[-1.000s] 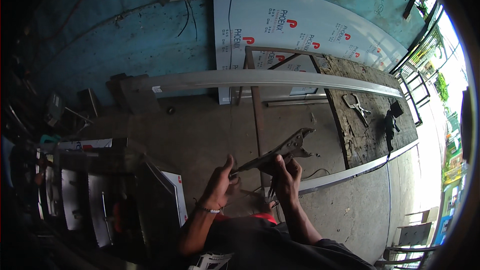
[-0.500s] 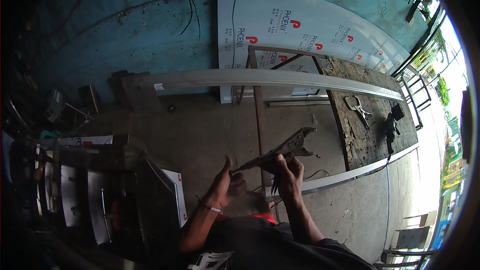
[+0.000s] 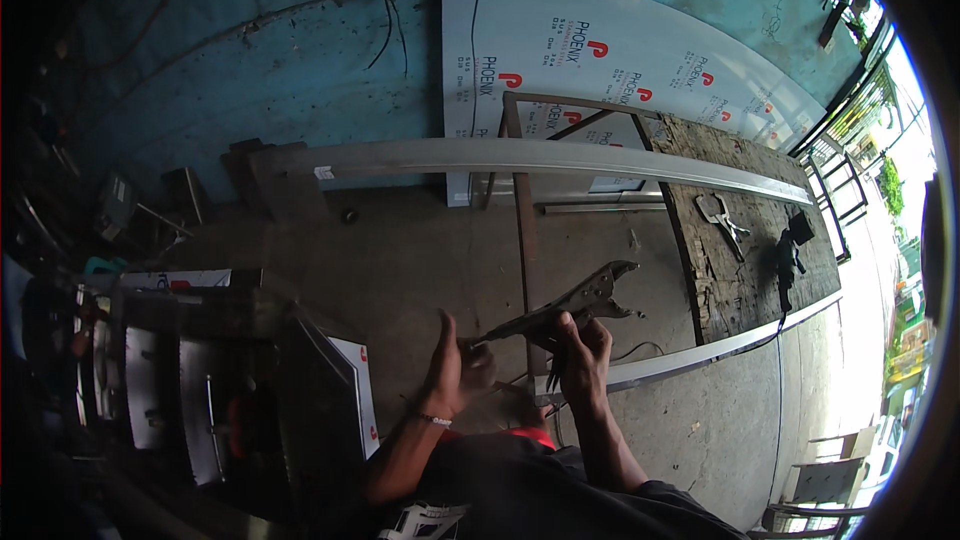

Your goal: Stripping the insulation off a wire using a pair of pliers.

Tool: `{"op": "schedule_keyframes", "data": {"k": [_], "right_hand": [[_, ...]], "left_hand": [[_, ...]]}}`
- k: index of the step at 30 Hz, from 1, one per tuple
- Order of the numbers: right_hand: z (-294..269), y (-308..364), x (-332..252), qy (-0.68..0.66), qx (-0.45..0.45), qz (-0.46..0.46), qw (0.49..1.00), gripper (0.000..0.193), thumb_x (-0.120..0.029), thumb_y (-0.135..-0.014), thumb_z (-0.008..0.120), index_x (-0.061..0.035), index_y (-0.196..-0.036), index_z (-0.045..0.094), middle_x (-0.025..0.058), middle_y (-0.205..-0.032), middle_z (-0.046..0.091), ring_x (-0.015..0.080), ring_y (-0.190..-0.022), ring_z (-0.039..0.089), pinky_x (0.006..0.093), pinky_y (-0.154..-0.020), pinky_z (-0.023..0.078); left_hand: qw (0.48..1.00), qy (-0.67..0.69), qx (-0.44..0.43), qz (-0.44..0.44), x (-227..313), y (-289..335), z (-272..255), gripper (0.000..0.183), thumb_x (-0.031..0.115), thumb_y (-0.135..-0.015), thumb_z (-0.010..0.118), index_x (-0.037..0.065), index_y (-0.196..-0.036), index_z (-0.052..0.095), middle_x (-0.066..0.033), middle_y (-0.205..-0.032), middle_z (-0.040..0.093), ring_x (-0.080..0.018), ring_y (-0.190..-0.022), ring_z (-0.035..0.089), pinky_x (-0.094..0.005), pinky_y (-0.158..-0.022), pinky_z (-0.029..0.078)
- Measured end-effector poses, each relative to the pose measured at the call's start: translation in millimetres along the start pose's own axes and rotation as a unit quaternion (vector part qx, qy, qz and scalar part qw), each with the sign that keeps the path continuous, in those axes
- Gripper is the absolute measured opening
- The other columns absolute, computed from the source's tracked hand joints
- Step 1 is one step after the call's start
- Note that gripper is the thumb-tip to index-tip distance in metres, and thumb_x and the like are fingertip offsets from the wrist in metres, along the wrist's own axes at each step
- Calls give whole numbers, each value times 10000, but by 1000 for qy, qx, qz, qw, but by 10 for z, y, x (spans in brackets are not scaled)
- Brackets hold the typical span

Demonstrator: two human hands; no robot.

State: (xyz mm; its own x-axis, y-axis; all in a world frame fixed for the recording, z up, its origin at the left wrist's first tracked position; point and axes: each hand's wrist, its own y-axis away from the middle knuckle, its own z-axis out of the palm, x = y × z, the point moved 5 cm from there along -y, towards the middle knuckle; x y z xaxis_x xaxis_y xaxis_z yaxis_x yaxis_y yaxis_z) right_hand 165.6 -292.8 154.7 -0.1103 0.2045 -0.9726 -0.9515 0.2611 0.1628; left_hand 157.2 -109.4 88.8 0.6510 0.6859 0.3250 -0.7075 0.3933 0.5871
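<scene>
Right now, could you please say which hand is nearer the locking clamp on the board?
Right: the right hand is, in view, below and left of the locking clamp; the left hand is farther left.

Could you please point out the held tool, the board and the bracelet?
Held tool [image 3: 584, 295]: head view, on its riveted part.
Board [image 3: 735, 292]: head view, on its bare wood.
Bracelet [image 3: 437, 421]: head view, on its pale part.

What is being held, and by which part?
A dark locking clamp: the right hand grips its middle, behind the jaws; the left hand is at its tail end, grip unclear.
</scene>
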Motion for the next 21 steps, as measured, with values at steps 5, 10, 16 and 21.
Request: {"op": "schedule_keyframes", "data": {"k": [5, 10, 16, 21], "right_hand": [[-47, 63, 112, 43, 6, 45, 998, 321, -286, -1008, 633, 22, -922, 615, 77, -765, 640, 148, -732, 651, 376, -759, 584], [88, 97, 125, -41, -30, 31, 998, 361, -303, -1020, 609, 51, -944, 612, 136, -845, 697, 215, -806, 715, 407, -799, 610], [73, 109, 86, 3, -42, -3, 999, 373, -295, -1014, 618, 70, -946, 587, 175, -916, 717, 276, -891, 734, 424, -816, 610], [154, 175, 108, -48, -49, 53, 996, 345, -278, -1002, 637, 57, -943, 579, 184, -908, 705, 270, -879, 729, 441, -819, 614]], "left_hand": [[850, -342, 139, 376, 169, 39, 2, 661, 643, -1007, 435, 104, -628, 377, 21, -534, 270, -167, -456, 335, -320, -481, 260], [643, -444, 79, 619, 333, 175, 91, 361, 287, -948, 643, 6, -776, 494, -123, -666, 433, -245, -558, 478, -362, -512, 388], [994, -58, 86, 44, -44, -11, -118, 640, 707, -970, 439, 165, -637, 369, 49, -506, 272, -94, -452, 274, -273, -466, 209], [872, -300, 211, 325, 188, 177, -82, 524, 440, -1026, 539, 53, -691, 429, -38, -591, 389, -162, -520, 406, -340, -496, 301]]}}
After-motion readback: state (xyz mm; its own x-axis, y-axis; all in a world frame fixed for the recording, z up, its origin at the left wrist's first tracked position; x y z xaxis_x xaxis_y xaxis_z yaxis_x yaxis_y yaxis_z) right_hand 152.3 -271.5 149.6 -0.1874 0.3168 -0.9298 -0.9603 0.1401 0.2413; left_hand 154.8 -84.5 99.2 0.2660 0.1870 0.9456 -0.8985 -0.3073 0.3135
